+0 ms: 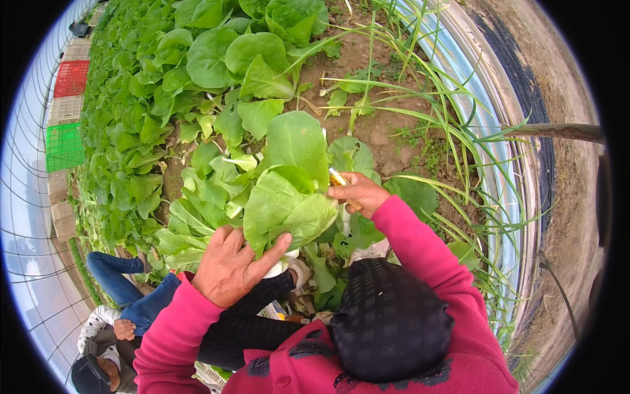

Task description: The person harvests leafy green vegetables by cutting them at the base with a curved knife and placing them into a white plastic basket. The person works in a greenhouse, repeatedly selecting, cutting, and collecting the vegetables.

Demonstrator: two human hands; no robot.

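My left hand (234,263) supports a head of broad-leaved greens (290,212) from below, its thumb pressed on the lower leaves. Beside the head's right edge, my right hand (362,194) grips a small tool with a shiny gold and white end (337,177). Its blade, if any, is hidden by the hand and leaves. The right fingertips meet the leaf edge. Left of the held head lies a pile of pulled greens (197,212). Loose leaves with holes (352,152) lie on the ground behind my right hand.
Dense rows of growing greens (133,98) fill the far left. Long onion-like leaves (443,118) arch along a plastic sheet (472,98) at right. Red (72,79) and green crates (65,147) line the left edge. Another person (115,320) sits at lower left. Bare soil (379,133) shows ahead.
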